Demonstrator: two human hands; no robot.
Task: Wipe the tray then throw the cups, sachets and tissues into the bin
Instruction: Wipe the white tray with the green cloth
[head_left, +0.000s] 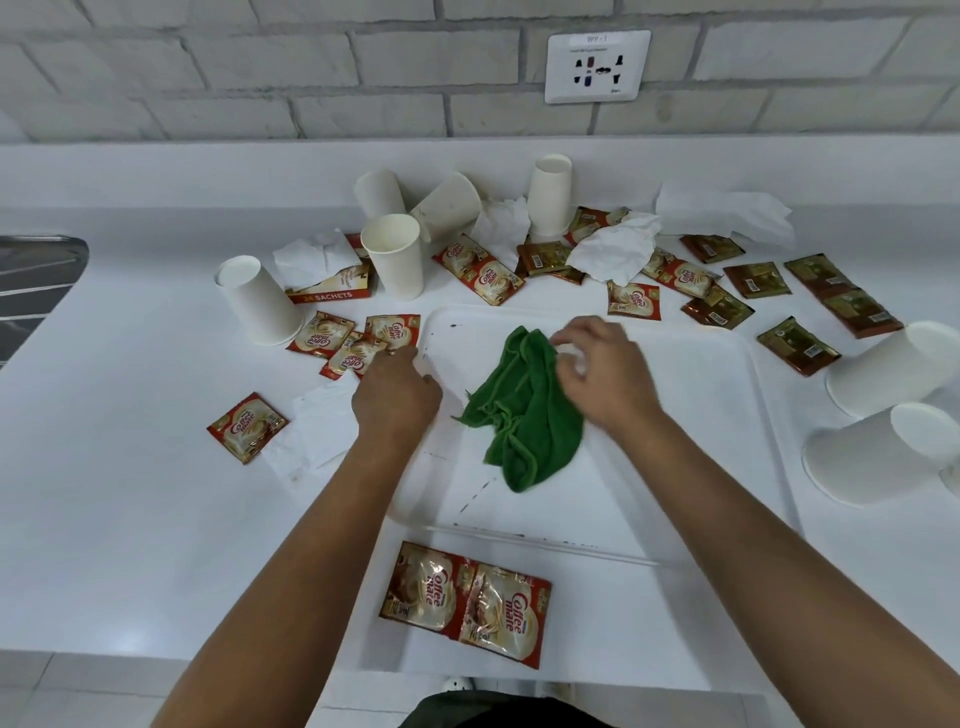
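Head view. White tray (691, 395) lay flat on the white counter (130, 519), directly below the camera; taken as landmark. Green cloth (524, 410) lay bunched on the tray's left-centre, its long axis running from the far edge toward the near edge, tilted slightly. Dark specks and streaks showed on the tray floor near the cloth's near end and along the near rim.

Right hand (602, 374) sat at the cloth's far right corner, fingers curled; it seemed to pinch the cloth edge, but the contact was partly hidden, so I could not tell for certain. Left hand (397, 395) rested on the tray's left rim, fingers curled over it, apparently steadying.

Cloth lay just left of the right hand and toward the body; the right hand was the nearer one. A wipe toward the near streaks would likely run along the cloth's long axis.

Beyond the tray: paper cups (392, 254), crumpled tissues (618, 249), sachets (480, 270). Nearer than the tray: a sachet pair (467, 603). Right of it: more cups on their sides (893, 364). No bin visible.
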